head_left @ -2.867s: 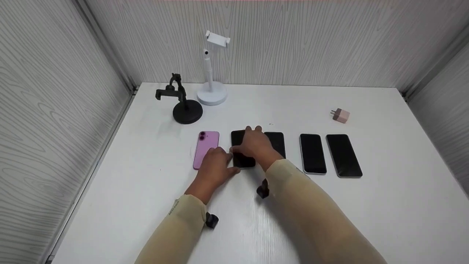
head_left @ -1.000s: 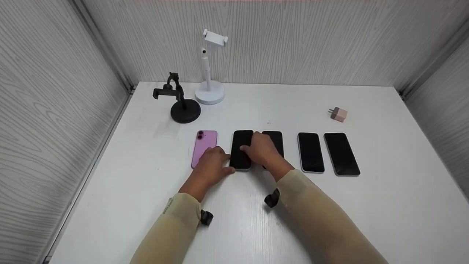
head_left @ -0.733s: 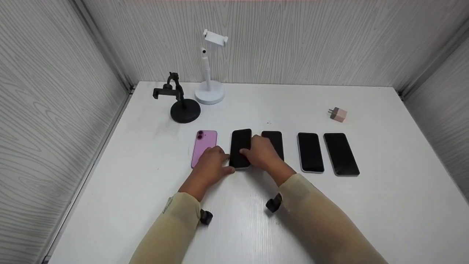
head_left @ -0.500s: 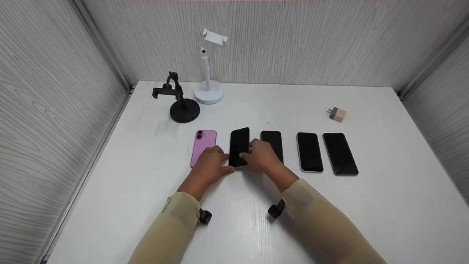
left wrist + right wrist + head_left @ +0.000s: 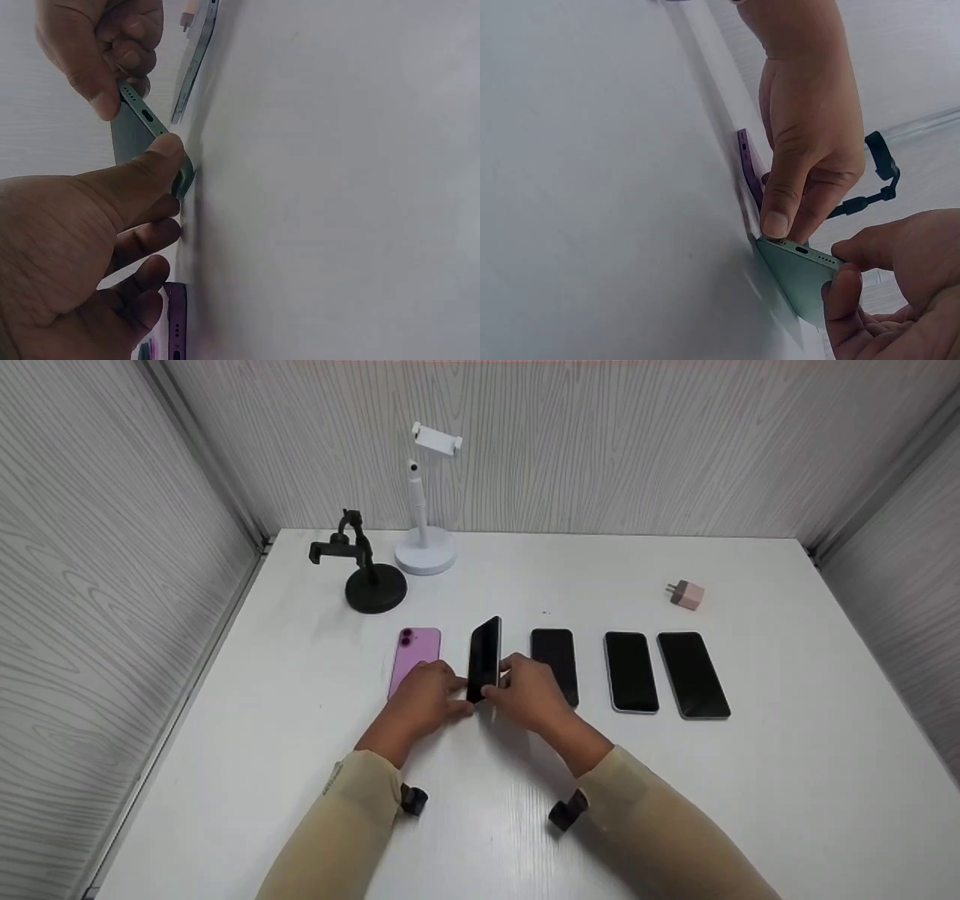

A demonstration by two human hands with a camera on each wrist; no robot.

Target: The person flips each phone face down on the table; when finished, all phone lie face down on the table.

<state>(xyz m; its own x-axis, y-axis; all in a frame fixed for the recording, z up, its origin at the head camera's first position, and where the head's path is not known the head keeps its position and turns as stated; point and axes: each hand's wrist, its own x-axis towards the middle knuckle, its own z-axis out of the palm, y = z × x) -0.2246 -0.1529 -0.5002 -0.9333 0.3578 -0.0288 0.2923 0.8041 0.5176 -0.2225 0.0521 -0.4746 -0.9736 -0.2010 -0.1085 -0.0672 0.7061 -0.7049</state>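
The person wears long sleeves in a dull khaki-beige, the left sleeve (image 5: 330, 829) and the right sleeve (image 5: 671, 829) alike in cloth. The fabric looks smooth, with soft creases and slightly uneven shading, and the right one turns browner toward the elbow. Each ends in a loose, wide cuff a little above the wrist. A small line of dark print (image 5: 332, 778), too small to read, runs along the outer side of the left cuff. A small, boxy black block (image 5: 413, 800) juts from the inner side of that cuff, and a matching black block (image 5: 568, 810) from the other. The left hand (image 5: 426, 695) and right hand (image 5: 529, 690) are bare, and a short, rounded thumbnail (image 5: 776, 225) shows on the left.
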